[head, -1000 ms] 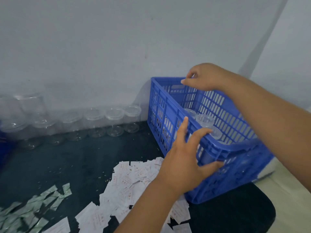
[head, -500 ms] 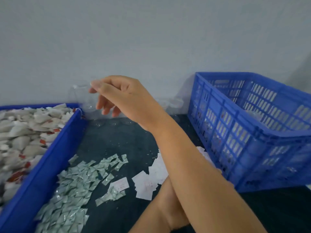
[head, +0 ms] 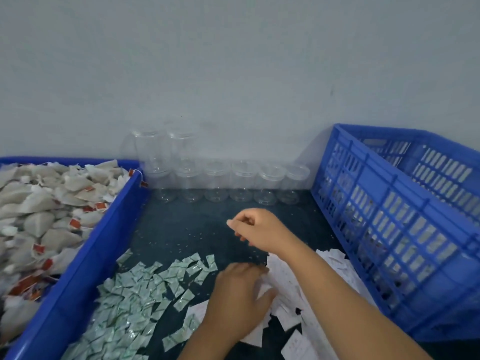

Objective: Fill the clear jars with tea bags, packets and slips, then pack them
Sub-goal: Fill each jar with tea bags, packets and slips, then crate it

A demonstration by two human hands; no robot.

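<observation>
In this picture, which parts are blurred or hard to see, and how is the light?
Head view: dim, flat, bluish light; the clear jars almost fade into the wall; the left hand is smeared by motion over the slips; the tea bags at the left edge look soft.

Your 2 forearms are bare right to the frame's edge, both smooth and unmarked. Your left hand and right hand are bare too, and 1 short, pale fingernail shows on the right.
</observation>
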